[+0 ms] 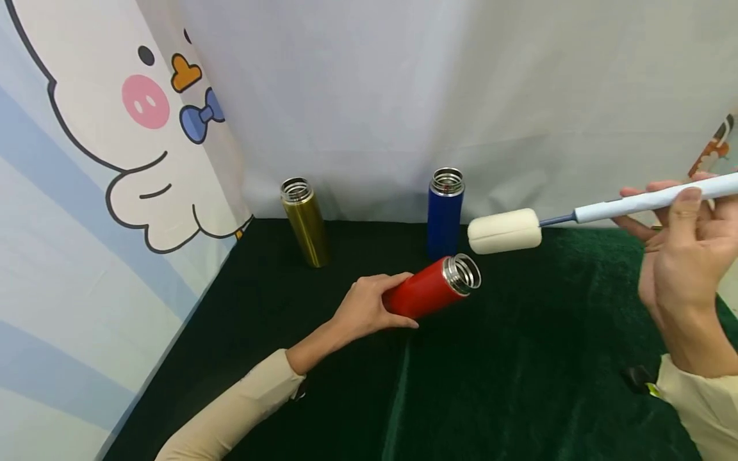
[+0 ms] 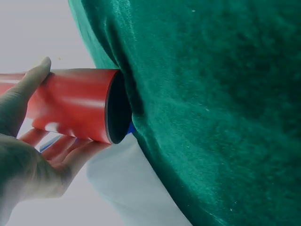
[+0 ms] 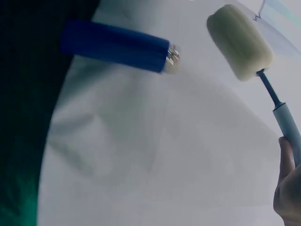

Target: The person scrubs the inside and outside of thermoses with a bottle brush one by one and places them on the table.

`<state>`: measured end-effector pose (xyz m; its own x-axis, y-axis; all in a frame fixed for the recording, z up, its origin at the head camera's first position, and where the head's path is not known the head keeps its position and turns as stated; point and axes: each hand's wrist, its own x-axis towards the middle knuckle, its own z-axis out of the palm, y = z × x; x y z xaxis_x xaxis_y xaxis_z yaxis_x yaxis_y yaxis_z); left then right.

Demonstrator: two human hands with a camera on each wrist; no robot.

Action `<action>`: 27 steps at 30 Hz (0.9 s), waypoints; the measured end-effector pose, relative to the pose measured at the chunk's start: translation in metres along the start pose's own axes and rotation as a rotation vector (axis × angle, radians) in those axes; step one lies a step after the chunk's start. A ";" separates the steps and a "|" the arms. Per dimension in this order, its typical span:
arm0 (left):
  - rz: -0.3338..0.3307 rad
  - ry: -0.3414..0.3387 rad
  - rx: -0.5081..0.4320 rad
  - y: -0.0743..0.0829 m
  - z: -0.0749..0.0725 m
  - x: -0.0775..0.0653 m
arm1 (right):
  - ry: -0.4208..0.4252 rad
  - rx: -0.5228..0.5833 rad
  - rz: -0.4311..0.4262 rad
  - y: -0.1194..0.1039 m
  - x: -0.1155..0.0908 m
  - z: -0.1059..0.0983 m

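Observation:
My left hand (image 1: 369, 306) grips a red bottle (image 1: 425, 288) around its lower body. The bottle leans, its open steel mouth pointing right and up; in the left wrist view its dark base (image 2: 120, 108) faces the green cloth. My right hand (image 1: 688, 250) holds a bottle brush by its pale handle (image 1: 646, 203) between thumb and fingers. The brush's cream sponge head (image 1: 504, 231) is in the air to the right of the red bottle's mouth, apart from it. In the right wrist view the sponge (image 3: 240, 42) shows beyond the hand (image 3: 289, 195).
A blue bottle (image 1: 444, 218) without a lid stands behind the red one. Farther left is a gold bottle (image 1: 307, 227), also uncapped. Dark green cloth (image 1: 519, 384) covers the table, and a pale curtain (image 1: 357, 96) hangs at its back edge.

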<state>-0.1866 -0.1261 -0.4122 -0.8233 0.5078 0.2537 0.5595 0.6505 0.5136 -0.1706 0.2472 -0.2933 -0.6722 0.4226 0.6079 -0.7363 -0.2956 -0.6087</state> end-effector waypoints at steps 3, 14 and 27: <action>0.003 0.024 0.041 -0.001 -0.004 0.002 | -0.074 0.121 0.038 0.019 -0.011 0.006; -0.050 0.052 0.124 -0.012 -0.008 -0.003 | -0.130 0.005 0.063 0.042 -0.027 -0.007; -0.003 0.019 0.235 -0.008 -0.006 0.004 | -0.255 0.231 0.043 0.036 -0.034 0.004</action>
<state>-0.1947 -0.1332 -0.4105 -0.8255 0.4964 0.2687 0.5621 0.7667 0.3104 -0.1747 0.2184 -0.3335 -0.6794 0.1862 0.7097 -0.6853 -0.5067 -0.5231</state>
